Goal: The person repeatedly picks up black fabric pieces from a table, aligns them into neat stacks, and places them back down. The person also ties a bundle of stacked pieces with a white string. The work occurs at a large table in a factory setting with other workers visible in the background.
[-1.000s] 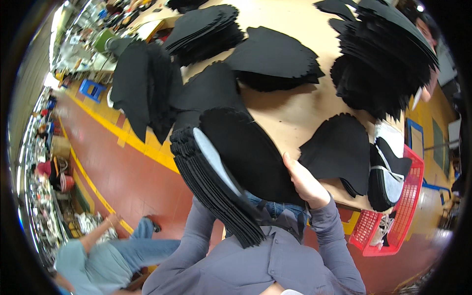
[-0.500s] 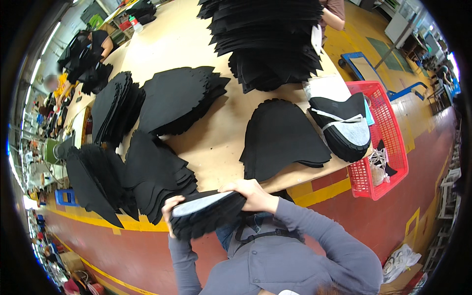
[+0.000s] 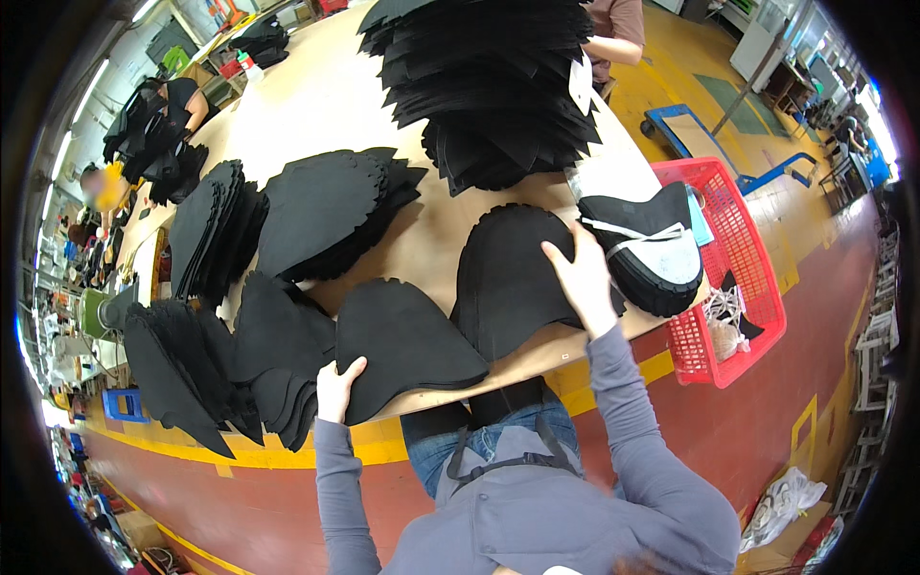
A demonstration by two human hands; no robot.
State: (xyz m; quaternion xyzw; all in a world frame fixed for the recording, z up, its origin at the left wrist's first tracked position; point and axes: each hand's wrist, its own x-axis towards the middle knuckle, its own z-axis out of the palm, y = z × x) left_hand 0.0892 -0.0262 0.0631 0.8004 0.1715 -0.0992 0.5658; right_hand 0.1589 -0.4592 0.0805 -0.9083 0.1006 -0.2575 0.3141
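Observation:
A bundle of black cut fabric pieces [image 3: 407, 340], rounded at the far end with small notches, lies at the table's front edge. My left hand [image 3: 337, 388] is closed on its left side, thumb on top and the other fingers partly hidden. Right beside it, touching or overlapping, is a second black stack [image 3: 508, 264] of the same shape. My right hand [image 3: 585, 278] rests on that stack's right side, thumb and forefinger apart; its other fingers are partly hidden. Next to this hand sits a tied black bundle [image 3: 647, 244] with a white band and a pale patch.
More black stacks [image 3: 326, 206] stand at the left, with a tall pile [image 3: 489, 86] at the back. A red plastic basket [image 3: 771, 287] with cords inside adjoins the table's right side. Beyond it stands a blue trolley [image 3: 690, 134]. A co-worker's arm [image 3: 618, 48] shows behind the pile.
The bundle I held up in both hands now lies on the table, pale underside out of sight. My right hand has left it and moved right and forward to the second stack.

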